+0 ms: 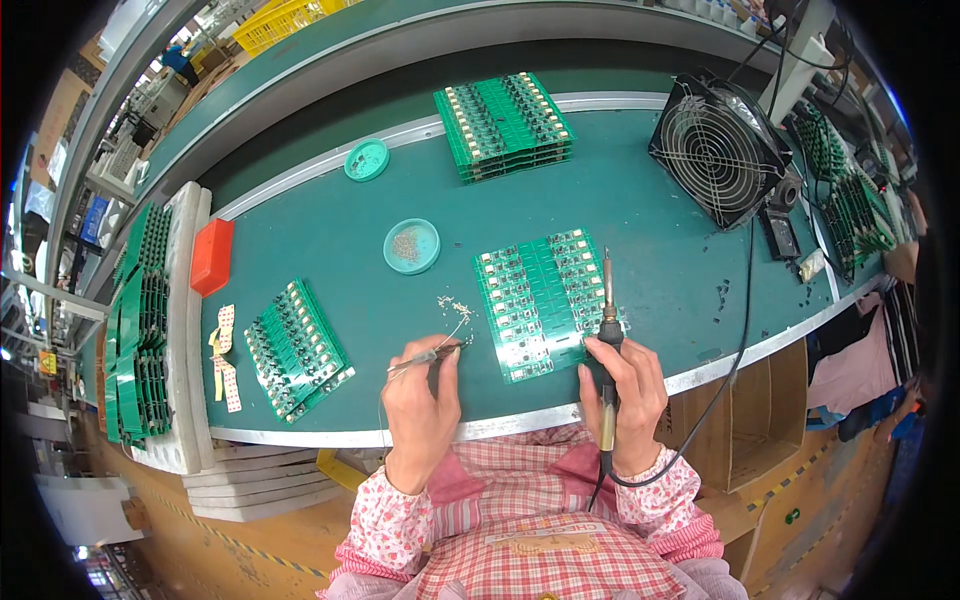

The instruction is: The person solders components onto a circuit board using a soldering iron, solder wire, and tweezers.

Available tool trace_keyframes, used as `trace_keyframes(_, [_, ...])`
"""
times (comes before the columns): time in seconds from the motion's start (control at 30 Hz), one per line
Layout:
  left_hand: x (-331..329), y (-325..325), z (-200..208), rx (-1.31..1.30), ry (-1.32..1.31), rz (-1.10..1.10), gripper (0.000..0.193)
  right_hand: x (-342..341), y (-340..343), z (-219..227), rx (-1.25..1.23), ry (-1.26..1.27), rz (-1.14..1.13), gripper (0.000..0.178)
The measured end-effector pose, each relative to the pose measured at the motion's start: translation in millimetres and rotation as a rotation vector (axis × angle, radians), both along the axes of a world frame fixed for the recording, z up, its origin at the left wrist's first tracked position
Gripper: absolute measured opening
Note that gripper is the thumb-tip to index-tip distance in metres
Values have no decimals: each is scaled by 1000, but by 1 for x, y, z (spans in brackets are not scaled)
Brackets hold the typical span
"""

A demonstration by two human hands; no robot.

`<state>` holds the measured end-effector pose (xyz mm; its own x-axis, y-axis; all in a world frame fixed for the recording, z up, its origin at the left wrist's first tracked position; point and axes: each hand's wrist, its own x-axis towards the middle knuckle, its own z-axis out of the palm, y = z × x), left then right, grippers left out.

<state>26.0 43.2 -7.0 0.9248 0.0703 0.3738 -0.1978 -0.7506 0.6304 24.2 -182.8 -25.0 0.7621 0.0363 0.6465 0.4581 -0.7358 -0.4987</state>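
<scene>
My left hand (420, 410) is closed around metal tweezers (428, 356), their tips at a few tiny parts on the green mat. A thin silvery wire (461, 325), which looks like solder, also runs through those fingers. Right beside lies a loose scatter of tiny pale parts (455, 306). My right hand (630, 390) grips a soldering iron (609, 330), its tip pointing up and away from me. Under and left of the iron lies a green circuit board panel (537, 300) with rows of white and black parts; I cannot tell whether the iron touches it.
Round turquoise dishes of small parts (412, 222) (349, 165) stand farther back. Panels are stacked (510, 155) at the back and lie (297, 360) at left. A red box (211, 258) and foam rack (185, 330) border the left. A black fan (712, 150) stands right; the iron's cable (735, 370) loops there.
</scene>
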Motion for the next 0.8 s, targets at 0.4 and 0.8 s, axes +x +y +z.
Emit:
trace_keyframes(0.4, [-5, -4, 3, -13, -4, -23, 10, 0, -3, -1, 72, -31, 9, 45])
trace_keyframes(0.8, [-10, -25, 1, -101, 52, -186, 12, 0, -3, -1, 91, -31, 16, 45])
